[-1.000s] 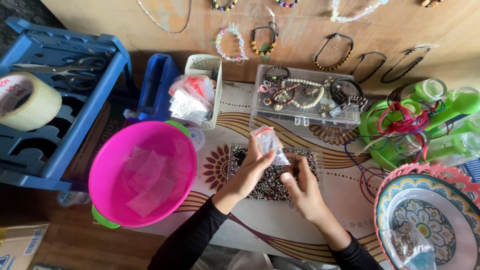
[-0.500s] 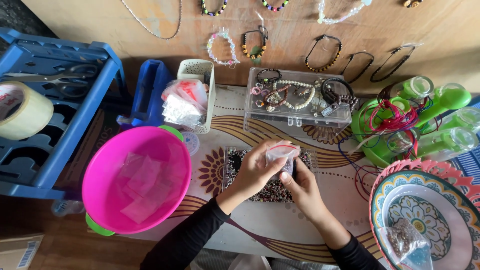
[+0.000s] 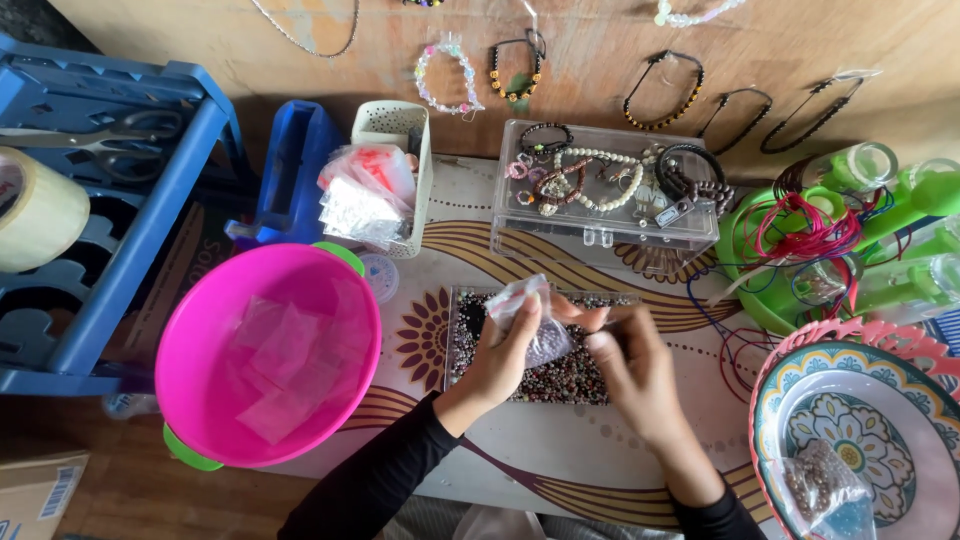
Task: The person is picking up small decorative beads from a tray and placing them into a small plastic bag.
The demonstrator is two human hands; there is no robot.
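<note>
My left hand [image 3: 503,352] holds a small clear plastic bag [image 3: 532,316] with beads in it, just above a shallow clear tray of small dark beads [image 3: 578,377] on the patterned table. My right hand [image 3: 630,360] is beside it on the right, its fingertips pinched at the bag's right edge over the tray. Both arms wear black sleeves.
A pink bowl [image 3: 205,340] with small clear bags stands at the left. Behind the tray lies a clear box of bracelets [image 3: 604,236]; a white basket of packets [image 3: 385,185] stands left of it. At the right sit a green stand with cords [image 3: 800,250] and a patterned plate [image 3: 880,430] holding a bead bag. A blue rack [image 3: 110,200] stands far left.
The bag has come down from upright in my left hand's fingertips to lie low over the bead tray. My right hand has moved up to its right edge.
</note>
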